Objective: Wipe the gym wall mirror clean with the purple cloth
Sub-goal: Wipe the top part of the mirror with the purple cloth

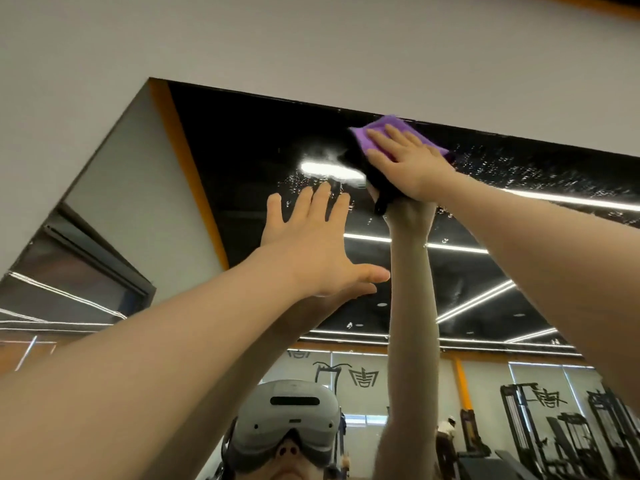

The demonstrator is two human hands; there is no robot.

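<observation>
- One purple cloth (391, 133) is pressed flat against the wall mirror (263, 133), right at the glass's upper edge, touching the black top border.
- The cloth is covered by one right hand (408, 161) with straight fingers — nothing is gripped, the cloth is only pushed against the glass.
- One left hand (315, 244) is laid on the mirror below and to the left of the cloth, its grip released, five fingers spread and nothing held.
- Water droplets (519, 168) are scattered over the glass to the right of the cloth, and a smaller cluster is seen near the left fingertips.
- In the reflection, one grey headset (287, 417) is seen, and several weight machines (554, 427) at the lower right.
</observation>
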